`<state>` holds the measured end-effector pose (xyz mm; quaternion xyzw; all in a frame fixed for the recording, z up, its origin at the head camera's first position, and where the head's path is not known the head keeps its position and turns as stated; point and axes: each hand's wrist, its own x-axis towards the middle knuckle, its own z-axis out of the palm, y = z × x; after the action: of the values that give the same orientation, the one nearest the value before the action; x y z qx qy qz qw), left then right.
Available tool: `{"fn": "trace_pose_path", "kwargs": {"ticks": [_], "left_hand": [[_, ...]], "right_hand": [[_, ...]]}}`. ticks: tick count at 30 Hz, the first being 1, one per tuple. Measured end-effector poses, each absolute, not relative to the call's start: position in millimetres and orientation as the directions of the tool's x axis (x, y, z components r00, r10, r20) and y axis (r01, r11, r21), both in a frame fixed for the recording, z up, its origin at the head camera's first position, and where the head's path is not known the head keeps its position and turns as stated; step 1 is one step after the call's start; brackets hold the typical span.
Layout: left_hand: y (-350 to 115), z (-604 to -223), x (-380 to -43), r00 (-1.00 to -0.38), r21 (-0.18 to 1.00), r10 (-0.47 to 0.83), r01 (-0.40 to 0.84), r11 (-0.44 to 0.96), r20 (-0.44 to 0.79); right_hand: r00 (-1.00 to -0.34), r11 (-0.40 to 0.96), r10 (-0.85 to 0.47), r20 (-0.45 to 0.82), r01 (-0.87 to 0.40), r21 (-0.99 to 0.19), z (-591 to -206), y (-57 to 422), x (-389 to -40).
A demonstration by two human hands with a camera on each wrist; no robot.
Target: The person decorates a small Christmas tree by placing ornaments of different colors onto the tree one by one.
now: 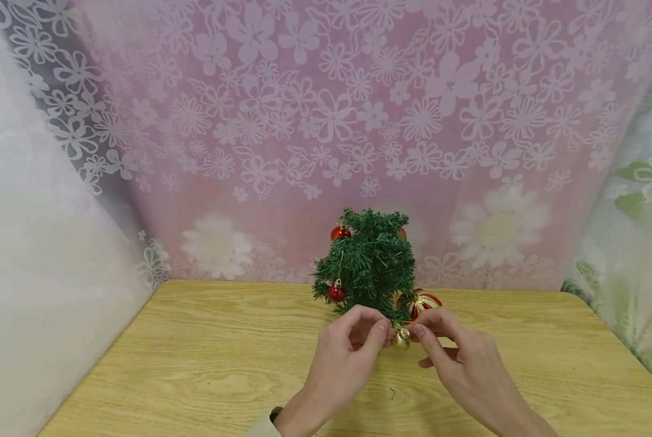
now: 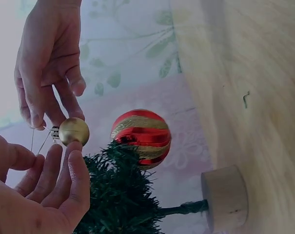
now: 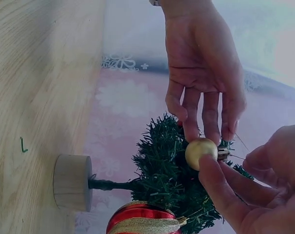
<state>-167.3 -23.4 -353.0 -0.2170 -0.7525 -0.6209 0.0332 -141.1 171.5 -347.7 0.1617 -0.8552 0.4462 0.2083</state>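
Note:
Between my two hands hangs a small gold Christmas ball (image 1: pixel 401 340) with a silver cap and a thin thread loop. My left hand (image 1: pixel 345 352) pinches one side of the thread between thumb and index finger. From the other side my right hand (image 1: pixel 468 358) pinches the thread too, which stretches between the fingertips. In the left wrist view, fingertips of both hands lie right at the gold ball (image 2: pixel 74 131). Just behind it stands a small green Christmas tree (image 1: pixel 372 255), with its lower branches overlapped by the hands.
Red balls (image 1: pixel 336 292) hang on the tree. A large red and gold striped ball (image 1: pixel 427 300) is at its right side. The tree's round wooden base (image 3: pixel 71 183) stands on the wooden table (image 1: pixel 206 358). A green scrap (image 3: pixel 23 145) lies there. Flowered curtains (image 1: pixel 331 121) surround the table.

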Motion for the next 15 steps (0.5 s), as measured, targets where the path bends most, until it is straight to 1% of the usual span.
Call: {"fn": "trace_pose_path", "kwargs": {"ticks": [6, 11, 15], "left_hand": [[-25, -342, -174, -0.891, 0.887, 0.268, 0.421, 0.189, 0.366], [-26, -332, -182, -0.866, 0.863, 0.288, 0.470, 0.186, 0.409], [-26, -324, -189, -0.841, 0.820, 0.293, 0.523, 0.232, 0.454]], "right_hand": [[-0.787, 0.565, -0.077, 0.612, -0.541, -0.623, -338, 167, -147], [-0.758, 0.568, -0.061, 0.649, -0.561, -0.602, -330, 167, -155], [-0.738, 0.571, -0.050, 0.673, -0.574, -0.587, -322, 166, -162]]}}
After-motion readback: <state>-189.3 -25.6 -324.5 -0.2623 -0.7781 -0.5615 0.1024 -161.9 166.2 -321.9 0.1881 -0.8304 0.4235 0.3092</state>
